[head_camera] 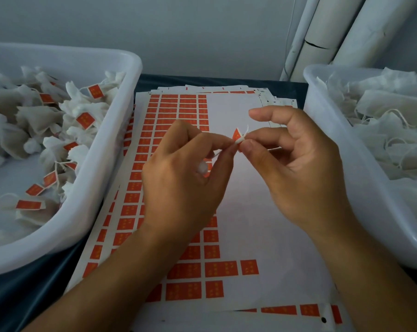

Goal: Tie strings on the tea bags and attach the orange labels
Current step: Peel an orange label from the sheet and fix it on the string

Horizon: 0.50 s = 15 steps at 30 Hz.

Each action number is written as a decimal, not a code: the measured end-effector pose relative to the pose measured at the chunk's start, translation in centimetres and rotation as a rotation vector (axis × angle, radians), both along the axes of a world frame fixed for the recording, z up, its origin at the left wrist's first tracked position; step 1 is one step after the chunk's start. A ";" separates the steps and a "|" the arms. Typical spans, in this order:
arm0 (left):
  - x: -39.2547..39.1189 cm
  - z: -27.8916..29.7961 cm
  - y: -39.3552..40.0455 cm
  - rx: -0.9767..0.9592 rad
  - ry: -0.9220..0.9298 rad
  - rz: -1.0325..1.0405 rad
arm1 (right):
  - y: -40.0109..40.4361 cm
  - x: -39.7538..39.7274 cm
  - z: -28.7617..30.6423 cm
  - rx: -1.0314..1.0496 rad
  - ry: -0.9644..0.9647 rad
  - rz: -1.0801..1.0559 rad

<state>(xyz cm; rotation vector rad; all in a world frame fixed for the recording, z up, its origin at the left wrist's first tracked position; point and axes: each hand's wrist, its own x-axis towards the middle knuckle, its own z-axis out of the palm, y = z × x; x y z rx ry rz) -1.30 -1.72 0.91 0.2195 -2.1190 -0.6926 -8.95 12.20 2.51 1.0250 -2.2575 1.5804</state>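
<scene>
orange label [237, 134] folded over white string [245, 130]

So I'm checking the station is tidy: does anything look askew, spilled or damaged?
Nothing spilled. The label sheets are stacked unevenly, edges fanned out. A pipe's covering behind the right tub looks split. Both hands pinch one orange label.

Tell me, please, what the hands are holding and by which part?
Both hands pinch one small orange label folded round a white string: left hand and right hand at its lower folded edge.
</scene>
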 end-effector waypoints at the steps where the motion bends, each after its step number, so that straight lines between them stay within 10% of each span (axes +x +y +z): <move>1: 0.0 0.0 0.0 -0.005 -0.020 0.003 | 0.0 0.0 0.0 0.019 0.029 -0.010; 15: -0.3 -0.1 -0.4 0.392 -0.192 -0.098 | 0.8 -1.2 0.2 0.102 -0.148 0.002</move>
